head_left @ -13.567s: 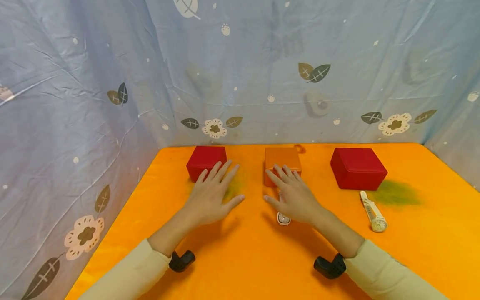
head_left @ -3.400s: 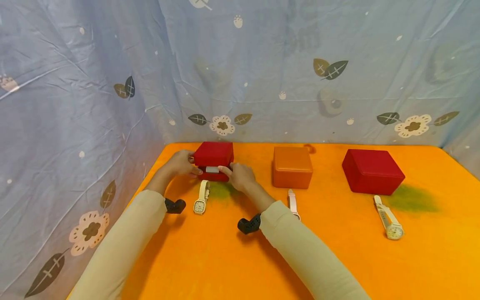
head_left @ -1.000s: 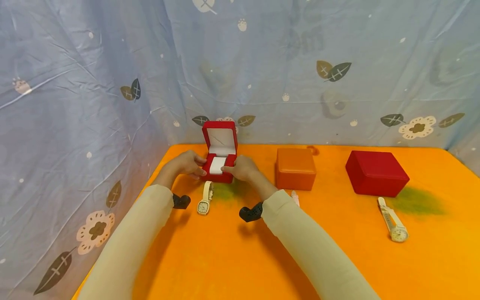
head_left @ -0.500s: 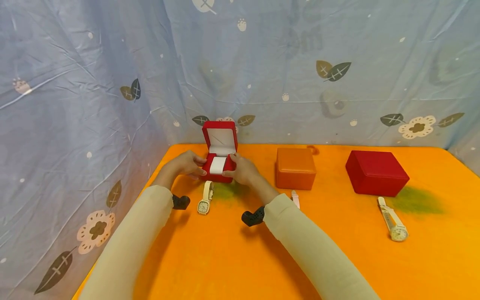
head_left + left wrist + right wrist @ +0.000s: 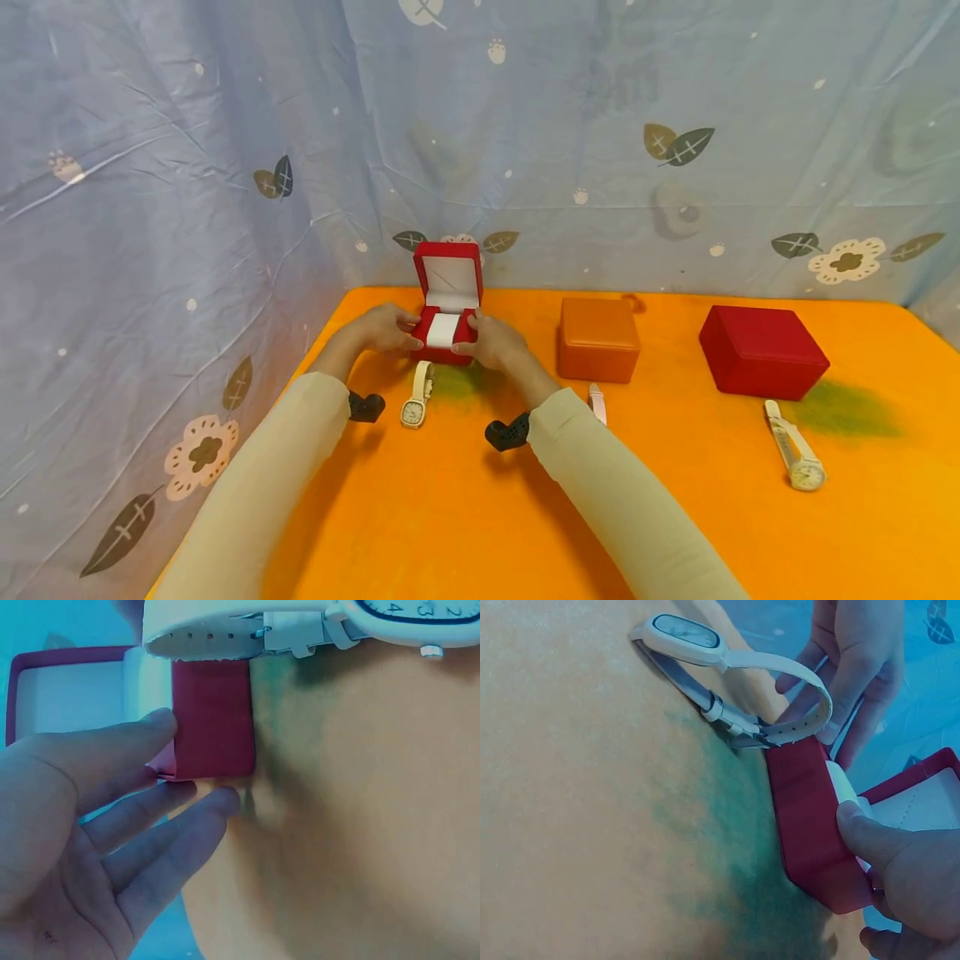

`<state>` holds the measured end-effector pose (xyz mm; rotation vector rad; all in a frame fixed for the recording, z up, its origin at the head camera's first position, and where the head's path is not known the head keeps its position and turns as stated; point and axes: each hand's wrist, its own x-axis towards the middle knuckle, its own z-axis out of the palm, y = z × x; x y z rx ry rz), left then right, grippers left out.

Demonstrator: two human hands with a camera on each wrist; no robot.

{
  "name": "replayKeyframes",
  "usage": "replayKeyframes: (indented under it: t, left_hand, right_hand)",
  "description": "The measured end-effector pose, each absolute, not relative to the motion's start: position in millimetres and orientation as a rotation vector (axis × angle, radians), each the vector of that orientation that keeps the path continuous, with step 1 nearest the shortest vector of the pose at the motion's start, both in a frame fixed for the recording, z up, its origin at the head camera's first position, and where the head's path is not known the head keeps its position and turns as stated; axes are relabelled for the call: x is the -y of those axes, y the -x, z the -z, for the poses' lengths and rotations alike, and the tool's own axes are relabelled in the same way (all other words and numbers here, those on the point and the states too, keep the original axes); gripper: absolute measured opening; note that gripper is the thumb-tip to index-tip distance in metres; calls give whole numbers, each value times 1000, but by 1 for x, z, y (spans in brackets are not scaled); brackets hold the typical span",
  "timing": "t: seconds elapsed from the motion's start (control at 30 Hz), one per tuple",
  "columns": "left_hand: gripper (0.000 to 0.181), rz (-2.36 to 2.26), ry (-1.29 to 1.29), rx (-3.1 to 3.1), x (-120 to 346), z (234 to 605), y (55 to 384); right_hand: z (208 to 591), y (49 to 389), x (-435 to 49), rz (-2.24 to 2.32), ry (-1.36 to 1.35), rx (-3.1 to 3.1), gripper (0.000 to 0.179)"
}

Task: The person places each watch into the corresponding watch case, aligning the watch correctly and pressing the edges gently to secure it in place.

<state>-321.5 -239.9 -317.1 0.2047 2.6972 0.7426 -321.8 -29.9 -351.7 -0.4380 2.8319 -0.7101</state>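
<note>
The left red watch box stands with its lid raised, showing a white lining and a white cushion. My left hand holds the box's left side, its thumb on the rim and its fingers along the outer wall. On the other side my right hand grips the wall, thumb over the front edge in the right wrist view; some of its fingers are hidden. Just in front of the box lies a cream-strapped watch, buckled into a loop. The cushion sits inside, and neither hand holds the watch.
An orange box and another red box, both closed, stand to the right. A pink-strapped watch is partly hidden by the right sleeve. Another white watch lies at right. A patterned curtain hangs behind the orange table.
Both hands have gone from hovering over the table to the left box, and its lid has swung up. Lately the right hand has shifted its hold slightly; the camera view has drifted a little.
</note>
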Motion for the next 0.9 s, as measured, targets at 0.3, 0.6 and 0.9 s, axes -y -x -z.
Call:
replayKeyframes:
  t: [0.3, 0.6, 0.9]
  left_hand:
    - [62, -525, -280, -2878, 231, 310, 327]
    - [73, -450, -357, -2833, 229, 311, 335]
    - [74, -474, -358, -2756, 234, 318, 349]
  right_hand:
    - [353, 322, 27, 715, 408, -2832, 77]
    - [352, 323, 29, 652, 413, -2850, 78]
    - [350, 322, 31, 628, 442, -2845, 75]
